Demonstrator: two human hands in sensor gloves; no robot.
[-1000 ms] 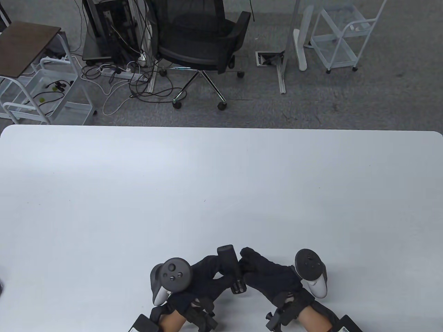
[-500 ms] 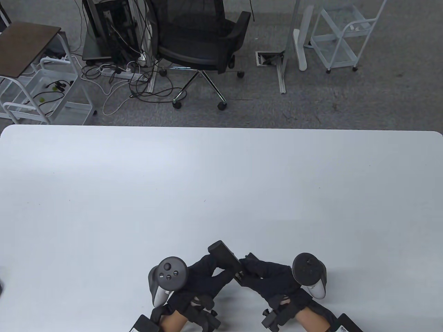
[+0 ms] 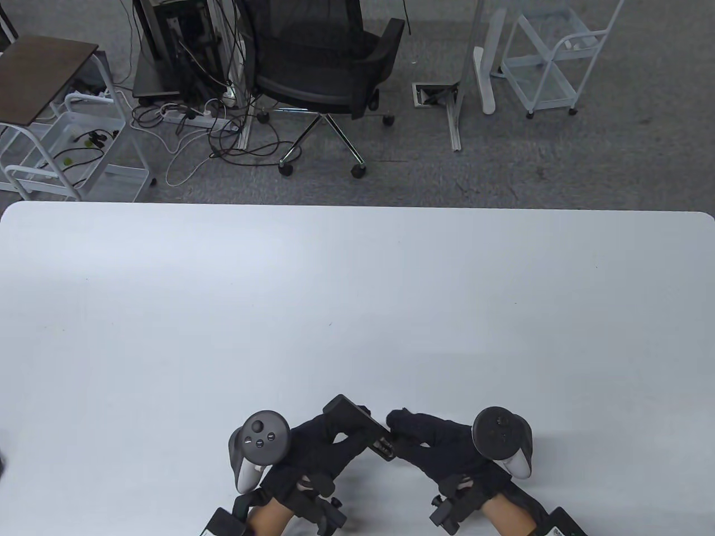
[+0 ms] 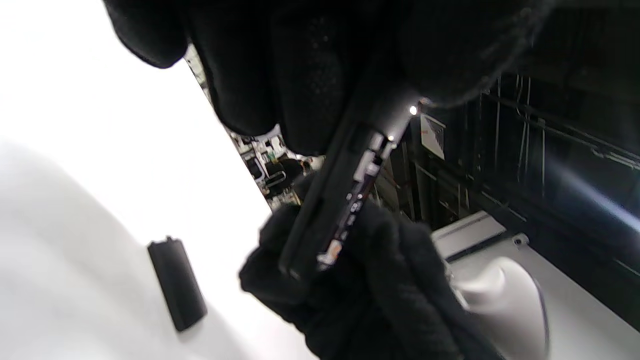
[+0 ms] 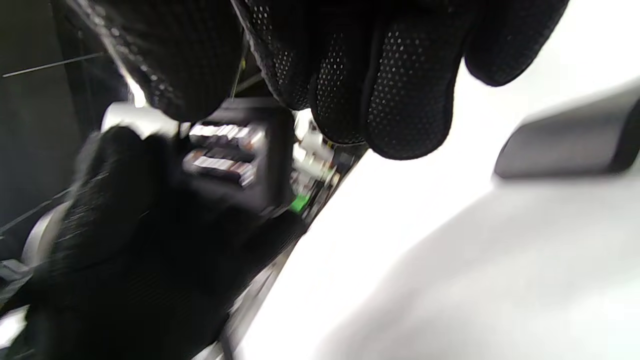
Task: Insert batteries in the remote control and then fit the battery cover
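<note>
You are holding the remote (image 3: 360,425) in your left hand (image 3: 321,446), fingers wrapping round its body, and it is sitting tilted above the table (image 3: 357,290), its far end pointing away from you and to your left. Your right hand (image 3: 433,444) is gripping the near end, fingertips pressing at the open battery bay, where the batteries (image 5: 220,150) are showing as a blur.

Both hands are working close to the near table edge, with broad white tabletop lying open beyond your knuckles and out to either side. The battery cover (image 4: 177,284) is lying flat on the table, near your hands but apart from the remote; from above I cannot find it, as your hands are hiding that patch.

The right wrist view is smearing the bay, so whether the batteries are seated I cannot tell. Your forearms are running off the bottom edge of the table view.
</note>
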